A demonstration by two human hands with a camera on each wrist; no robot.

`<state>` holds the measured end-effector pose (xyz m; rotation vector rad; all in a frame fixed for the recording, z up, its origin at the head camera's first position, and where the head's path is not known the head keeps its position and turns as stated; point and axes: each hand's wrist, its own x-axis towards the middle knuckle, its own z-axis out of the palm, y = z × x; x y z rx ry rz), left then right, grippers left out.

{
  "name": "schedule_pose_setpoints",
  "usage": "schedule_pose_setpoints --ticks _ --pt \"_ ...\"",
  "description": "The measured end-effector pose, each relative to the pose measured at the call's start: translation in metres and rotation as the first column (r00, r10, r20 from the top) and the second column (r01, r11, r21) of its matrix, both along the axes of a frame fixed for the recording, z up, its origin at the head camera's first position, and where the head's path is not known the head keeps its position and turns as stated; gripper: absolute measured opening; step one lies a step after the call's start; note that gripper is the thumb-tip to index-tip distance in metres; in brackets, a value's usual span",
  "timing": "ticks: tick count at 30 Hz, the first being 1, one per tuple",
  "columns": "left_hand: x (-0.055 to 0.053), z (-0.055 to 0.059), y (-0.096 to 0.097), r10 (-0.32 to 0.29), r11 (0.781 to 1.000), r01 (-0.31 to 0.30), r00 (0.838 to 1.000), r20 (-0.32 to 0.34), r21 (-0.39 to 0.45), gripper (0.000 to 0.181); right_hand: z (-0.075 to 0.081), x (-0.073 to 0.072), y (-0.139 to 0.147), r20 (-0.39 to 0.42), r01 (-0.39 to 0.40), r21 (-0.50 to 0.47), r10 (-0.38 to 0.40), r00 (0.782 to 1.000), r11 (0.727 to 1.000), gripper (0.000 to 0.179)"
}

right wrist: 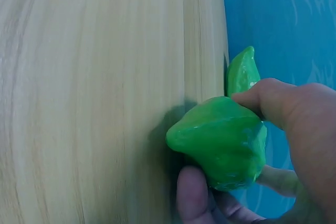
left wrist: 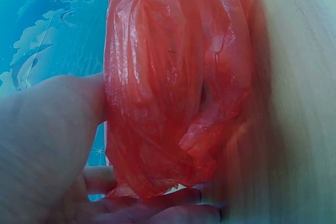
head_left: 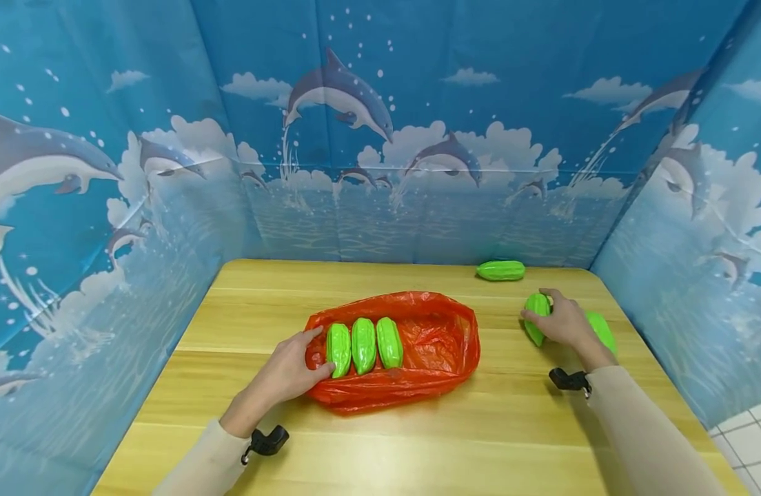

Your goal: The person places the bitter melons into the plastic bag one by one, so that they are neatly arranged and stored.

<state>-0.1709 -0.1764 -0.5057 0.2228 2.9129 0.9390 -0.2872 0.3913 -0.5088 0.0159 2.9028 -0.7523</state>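
A pale wooden table point(head_left: 418, 455) stands enclosed by blue sheeting point(head_left: 405, 227) printed with dolphins, clouds and water; white floor tiles point(head_left: 749, 444) show at the lower right. On the table, a red plastic bag point(head_left: 433, 344) lies open with three green ribbed fruits point(head_left: 363, 346) side by side in its left part. The left hand point(head_left: 287, 365) grips the bag's left end, thumb and fingers parted. The right hand point(head_left: 563, 320) has thumb and fingers curved round a fourth fruit point(head_left: 535, 318); a fifth point(head_left: 600, 331) sits partly behind that hand, and a sixth point(head_left: 500, 270) lies at the far edge.

Only the left wrist view shows the bag's crumpled outer end, with fingers beneath it. The right wrist view reveals the held fruit's pointed tip; the dim fruit beyond is probably the far-edge one.
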Motion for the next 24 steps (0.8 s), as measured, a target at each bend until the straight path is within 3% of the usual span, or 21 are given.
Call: schedule_pose_setpoints --ticks 14,24 --pt "-0.002 -0.001 0.000 -0.003 1.000 0.003 1.000 0.001 0.008 0.085 -0.006 0.005 -0.003 -0.006 0.013 -0.105 -0.014 1.000 0.994 0.099" --pt "-0.007 -0.002 -0.001 -0.028 1.000 0.028 1.000 0.001 0.015 0.100 -0.002 0.010 -0.012 0.019 0.039 -0.147 -0.037 0.999 0.988 0.102"
